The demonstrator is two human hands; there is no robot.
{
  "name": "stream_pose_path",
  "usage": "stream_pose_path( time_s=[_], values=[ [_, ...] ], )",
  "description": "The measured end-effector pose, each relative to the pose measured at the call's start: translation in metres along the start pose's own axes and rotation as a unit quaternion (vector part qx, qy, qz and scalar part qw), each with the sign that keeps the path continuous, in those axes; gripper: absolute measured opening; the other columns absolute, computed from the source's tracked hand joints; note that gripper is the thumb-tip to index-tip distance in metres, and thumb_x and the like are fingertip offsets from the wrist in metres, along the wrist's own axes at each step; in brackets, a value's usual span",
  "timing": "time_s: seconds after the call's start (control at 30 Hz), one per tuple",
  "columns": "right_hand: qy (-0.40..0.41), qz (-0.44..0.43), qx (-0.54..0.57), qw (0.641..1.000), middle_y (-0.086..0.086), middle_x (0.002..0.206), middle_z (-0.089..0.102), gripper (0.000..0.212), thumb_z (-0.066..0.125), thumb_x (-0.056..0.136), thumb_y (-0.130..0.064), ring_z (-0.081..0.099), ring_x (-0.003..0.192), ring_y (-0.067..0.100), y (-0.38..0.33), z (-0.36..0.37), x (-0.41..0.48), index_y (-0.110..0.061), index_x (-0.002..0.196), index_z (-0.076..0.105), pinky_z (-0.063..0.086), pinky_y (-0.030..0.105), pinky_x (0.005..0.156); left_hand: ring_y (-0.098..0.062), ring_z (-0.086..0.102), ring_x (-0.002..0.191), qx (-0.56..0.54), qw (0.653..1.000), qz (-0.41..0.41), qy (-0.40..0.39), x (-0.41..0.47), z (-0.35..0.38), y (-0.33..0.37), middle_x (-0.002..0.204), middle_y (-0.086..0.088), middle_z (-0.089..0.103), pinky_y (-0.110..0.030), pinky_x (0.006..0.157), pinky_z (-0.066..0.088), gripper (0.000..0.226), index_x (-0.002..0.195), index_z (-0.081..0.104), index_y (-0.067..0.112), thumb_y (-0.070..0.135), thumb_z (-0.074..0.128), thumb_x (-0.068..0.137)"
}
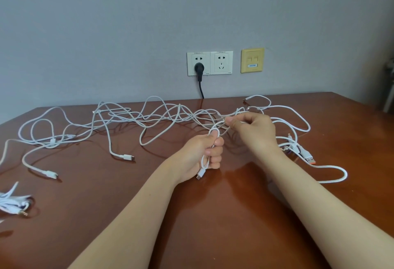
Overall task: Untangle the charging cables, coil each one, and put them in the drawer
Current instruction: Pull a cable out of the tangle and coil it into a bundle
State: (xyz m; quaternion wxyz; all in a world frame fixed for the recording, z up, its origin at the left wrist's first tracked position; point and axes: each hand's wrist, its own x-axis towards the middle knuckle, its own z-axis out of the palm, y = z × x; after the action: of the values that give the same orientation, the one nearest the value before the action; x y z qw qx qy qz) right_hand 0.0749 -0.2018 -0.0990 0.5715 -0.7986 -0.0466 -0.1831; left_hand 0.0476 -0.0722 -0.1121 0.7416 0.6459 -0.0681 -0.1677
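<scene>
both hands (204, 151) grip tangled white cable (215, 129).

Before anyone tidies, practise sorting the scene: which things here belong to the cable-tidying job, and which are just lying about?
Part of the job: tangled white cables on the table; cable end held in the left grip; strand pinched by the right grip; orange-tipped plug.

Not part of it: black plug, wall sockets, yellow wall plate.
</scene>
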Motion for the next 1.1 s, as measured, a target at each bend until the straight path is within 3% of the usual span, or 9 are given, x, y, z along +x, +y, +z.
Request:
stream_pose_path(
  time_s=[0.07, 0.2, 0.3, 0.37, 0.5, 0.63, 0.8, 0.97, 1.1],
  values=[
    [0.005, -0.01, -0.014, 1.0, -0.012, 0.069, 0.06, 0.024, 0.069, 0.082, -0.026, 0.056, 0.081, 0.01, 0.001, 0.002, 0.0, -0.031, 0.06, 0.061, 0.038, 0.021, 0.072, -0.007, 0.043, 0.04, 0.003, 1.0, 0.002, 0.02, 0.0, -0.001, -0.001, 0.041, 0.009, 0.027, -0.017, 0.042, 0.042, 0.04, 0.068, 0.036, 0.016, 0.03, 0.025, 0.103],
    [-0.004, -0.047, -0.028, 0.998, -0.011, 0.065, 0.058, 0.017, 0.061, 0.088, -0.023, 0.051, 0.065, 0.004, 0.0, 0.003, 0.0, -0.024, 0.072, 0.063, 0.036, 0.018, 0.061, -0.002, 0.019, 0.03, 0.018, 0.998, -0.004, 0.054, 0.0, -0.002, 0.001, 0.043, 0.009, 0.026, -0.015, 0.029, 0.014, 0.038, 0.069, 0.035, 0.016, 0.03, 0.026, 0.104],
    [-0.015, -0.095, -0.033, 0.995, -0.004, 0.065, 0.06, 0.016, 0.056, 0.092, -0.019, 0.048, 0.057, 0.003, -0.004, 0.004, -0.003, -0.019, 0.078, 0.064, 0.033, 0.008, 0.058, -0.002, 0.016, 0.029, 0.005, 0.997, -0.005, 0.081, 0.001, -0.002, 0.001, 0.042, 0.008, 0.026, -0.014, 0.029, 0.01, 0.04, 0.07, 0.036, 0.016, 0.034, 0.026, 0.103],
    [-0.017, -0.121, -0.034, 0.992, 0.002, 0.069, 0.061, 0.016, 0.054, 0.092, -0.017, 0.046, 0.058, 0.008, -0.005, 0.007, -0.007, -0.015, 0.082, 0.066, 0.034, 0.011, 0.058, -0.002, 0.016, 0.027, -0.021, 0.995, -0.004, 0.099, 0.002, -0.001, 0.002, 0.039, 0.008, 0.025, -0.014, 0.028, 0.009, 0.042, 0.068, 0.035, 0.016, 0.038, 0.024, 0.103],
    [-0.052, -0.185, -0.11, 0.975, -0.012, 0.064, 0.052, 0.016, 0.05, 0.094, -0.018, 0.049, 0.069, 0.015, -0.002, 0.015, -0.015, -0.016, 0.094, 0.065, 0.038, 0.029, 0.066, -0.003, 0.016, 0.026, -0.096, 0.988, 0.013, 0.121, 0.001, -0.006, 0.004, 0.038, 0.006, 0.025, -0.014, 0.027, 0.009, 0.045, 0.065, 0.033, 0.017, 0.038, 0.022, 0.103],
    [-0.118, -0.234, -0.166, 0.951, -0.016, 0.06, 0.041, 0.02, 0.046, 0.095, -0.016, 0.04, 0.058, 0.004, -0.001, 0.017, -0.02, -0.017, 0.107, 0.062, 0.028, 0.026, 0.062, -0.003, 0.016, 0.026, -0.12, 0.977, 0.05, 0.168, 0.001, -0.008, 0.002, 0.038, 0.005, 0.029, -0.014, 0.028, 0.01, 0.039, 0.072, 0.039, 0.016, 0.03, 0.022, 0.104],
    [-0.144, -0.212, -0.167, 0.952, -0.015, 0.052, 0.038, 0.015, 0.046, 0.094, -0.015, 0.037, 0.052, 0.001, 0.001, 0.016, -0.02, -0.017, 0.099, 0.06, 0.031, 0.026, 0.055, -0.004, 0.019, 0.026, -0.104, 0.97, 0.082, 0.202, 0.006, -0.008, -0.002, 0.038, 0.006, 0.038, -0.01, 0.031, 0.012, 0.032, 0.091, 0.051, 0.018, 0.028, 0.024, 0.104],
    [-0.226, -0.15, -0.206, 0.94, -0.003, 0.07, 0.05, 0.015, 0.041, 0.097, -0.022, 0.049, 0.075, 0.024, 0.007, 0.021, -0.02, -0.022, 0.083, 0.046, 0.039, 0.032, 0.068, -0.004, 0.018, 0.028, -0.08, 0.963, 0.106, 0.233, 0.008, -0.006, -0.004, 0.039, 0.007, 0.032, -0.01, 0.033, 0.013, 0.037, 0.079, 0.05, 0.013, 0.028, 0.027, 0.104],
    [-0.248, -0.141, -0.214, 0.934, 0.007, 0.085, 0.058, 0.015, 0.038, 0.097, -0.024, 0.055, 0.087, 0.033, 0.005, 0.022, -0.024, -0.021, 0.087, 0.05, 0.046, 0.04, 0.077, -0.005, 0.019, 0.028, -0.047, 0.957, 0.107, 0.265, 0.01, -0.006, -0.004, 0.039, 0.007, 0.027, -0.01, 0.034, 0.014, 0.037, 0.074, 0.045, 0.014, 0.026, 0.027, 0.103]
  ],
)
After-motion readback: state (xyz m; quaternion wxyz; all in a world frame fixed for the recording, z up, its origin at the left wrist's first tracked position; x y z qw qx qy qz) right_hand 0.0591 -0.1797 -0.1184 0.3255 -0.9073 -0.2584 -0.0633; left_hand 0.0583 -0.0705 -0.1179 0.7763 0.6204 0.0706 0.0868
